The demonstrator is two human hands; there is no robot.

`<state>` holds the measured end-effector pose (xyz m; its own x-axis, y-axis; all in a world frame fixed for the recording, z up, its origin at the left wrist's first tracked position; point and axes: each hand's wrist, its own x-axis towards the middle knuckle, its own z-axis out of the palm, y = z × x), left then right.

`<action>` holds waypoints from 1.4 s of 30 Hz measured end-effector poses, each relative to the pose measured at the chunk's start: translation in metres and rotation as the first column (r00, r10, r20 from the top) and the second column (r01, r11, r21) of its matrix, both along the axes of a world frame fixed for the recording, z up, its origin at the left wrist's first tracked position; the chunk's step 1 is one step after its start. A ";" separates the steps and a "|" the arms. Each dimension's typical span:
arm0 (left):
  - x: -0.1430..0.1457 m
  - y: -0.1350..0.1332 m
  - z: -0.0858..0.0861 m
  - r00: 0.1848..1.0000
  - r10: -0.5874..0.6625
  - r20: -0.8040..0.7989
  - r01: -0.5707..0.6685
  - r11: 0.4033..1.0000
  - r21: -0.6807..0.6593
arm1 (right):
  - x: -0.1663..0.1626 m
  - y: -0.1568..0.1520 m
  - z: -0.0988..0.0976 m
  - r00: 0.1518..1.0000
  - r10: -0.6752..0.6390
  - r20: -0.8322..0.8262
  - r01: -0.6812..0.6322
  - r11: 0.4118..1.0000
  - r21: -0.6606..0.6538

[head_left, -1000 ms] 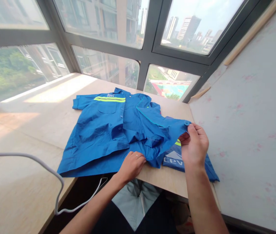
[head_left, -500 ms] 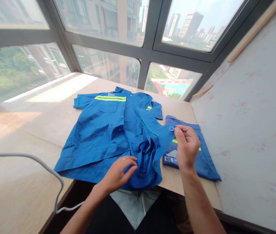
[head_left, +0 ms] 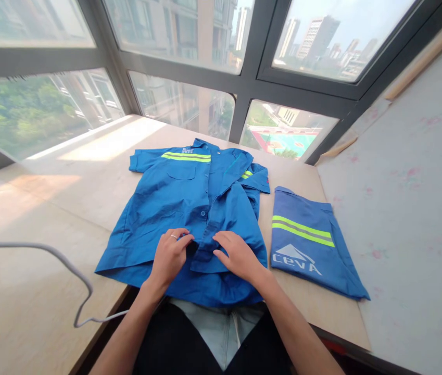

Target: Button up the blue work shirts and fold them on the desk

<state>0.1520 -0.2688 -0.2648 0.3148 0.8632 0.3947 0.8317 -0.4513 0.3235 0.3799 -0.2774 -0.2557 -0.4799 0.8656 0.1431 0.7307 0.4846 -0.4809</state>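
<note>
A blue short-sleeved work shirt with neon yellow stripes lies front up on the wooden table, its hem hanging over the near edge. My left hand, with a ring on one finger, pinches the left side of the button placket near the hem. My right hand rests on the right front panel beside the placket, fingers bent and pressing the cloth. The two hands are a short gap apart. A second blue garment, folded, with yellow stripes and white lettering, lies to the right of the shirt.
A white cable loops across the table's near left part and drops off the edge. Large windows stand behind the table. A pale papered wall rises at the right. My lap shows below the table edge.
My right hand brought the lifted right front panel down and left over the shirt and now rests on it. My left hand shifted onto the placket. The folded garment is now fully uncovered.
</note>
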 end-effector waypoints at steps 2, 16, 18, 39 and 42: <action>-0.011 -0.008 0.011 0.994 -0.051 0.093 0.047 0.998 0.041 | 0.012 -0.001 -0.009 0.997 -0.064 0.040 0.065 0.998 -0.019; -0.026 -0.060 -0.026 0.994 -0.109 0.031 0.113 0.980 -0.165 | 0.009 -0.019 -0.013 0.973 -0.124 0.195 0.150 0.981 -0.123; -0.020 -0.067 -0.028 0.993 -0.116 -0.031 0.109 0.978 -0.177 | 0.005 -0.028 -0.011 0.968 -0.092 0.234 0.124 0.984 -0.128; 0.004 0.005 -0.046 0.984 0.027 -0.174 -0.044 0.994 -0.098 | 0.016 0.011 -0.046 0.932 -0.082 0.353 0.079 0.997 0.024; 0.014 0.047 -0.044 0.987 0.010 -0.160 -0.030 0.992 -0.124 | 0.017 0.046 -0.046 0.918 -0.152 0.367 0.134 0.988 0.075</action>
